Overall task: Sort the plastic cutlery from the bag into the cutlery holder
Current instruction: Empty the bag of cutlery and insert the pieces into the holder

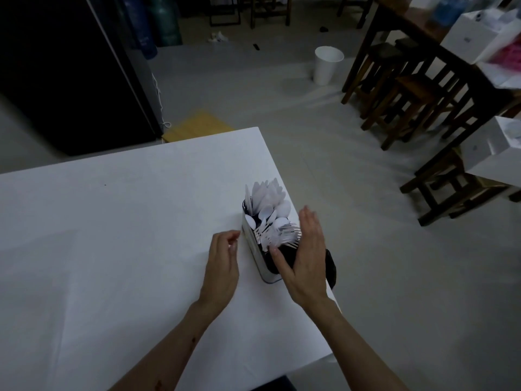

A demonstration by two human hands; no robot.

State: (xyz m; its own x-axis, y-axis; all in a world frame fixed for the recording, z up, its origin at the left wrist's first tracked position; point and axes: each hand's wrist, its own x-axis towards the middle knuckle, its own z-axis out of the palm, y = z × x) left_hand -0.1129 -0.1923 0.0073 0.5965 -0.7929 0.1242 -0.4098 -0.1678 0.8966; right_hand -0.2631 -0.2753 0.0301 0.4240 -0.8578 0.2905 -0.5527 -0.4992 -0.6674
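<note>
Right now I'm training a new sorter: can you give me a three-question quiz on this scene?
1. True or false: the holder stands near the table's right edge.
2. Which cutlery sits in the compartment nearest the person? A) forks B) spoons C) knives
3. Fill in: the right hand has ____ fingers beside the holder; the left hand has curled fingers and seems to hold nothing.

Key: 1 true; 2 A; 3 straight.
</note>
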